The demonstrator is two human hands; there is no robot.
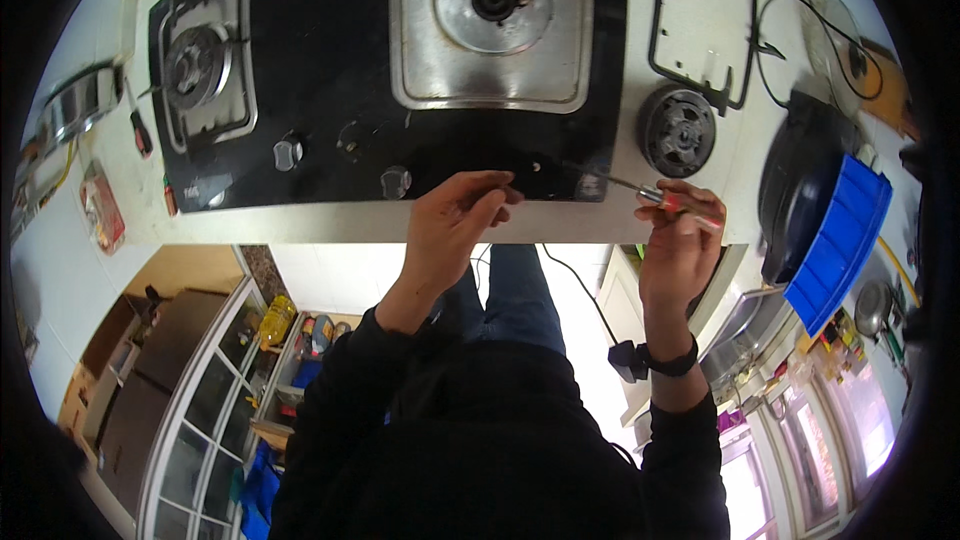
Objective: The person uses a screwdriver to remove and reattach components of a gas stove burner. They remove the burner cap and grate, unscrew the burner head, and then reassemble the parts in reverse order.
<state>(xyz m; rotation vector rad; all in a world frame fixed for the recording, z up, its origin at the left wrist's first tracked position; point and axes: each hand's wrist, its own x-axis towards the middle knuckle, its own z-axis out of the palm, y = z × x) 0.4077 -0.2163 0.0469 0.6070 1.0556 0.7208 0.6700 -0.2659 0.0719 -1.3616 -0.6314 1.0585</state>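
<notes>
My right hand (680, 255) is closed around the red handle of a screwdriver (690, 208). Its thin metal shaft points left over the front right corner of the black gas cooktop (320, 60). At the cooktop's front edge, my left hand (445, 225) has thumb and fingers pinched together; whatever may be between them is hidden. Just right of those fingertips, a small pale spot (536, 167) shows on the black surface. Two silver knobs, one farther left (288, 153) and one nearer my left hand (396, 182), stand on the panel.
A loose burner head (677, 130) and a black pan support (657, 30) lie on the counter at right. Beyond them are a black pan-like item (805, 180) and a blue ridged tray (840, 240). Another screwdriver (141, 135) lies at left. A cable (580, 290) hangs below the counter.
</notes>
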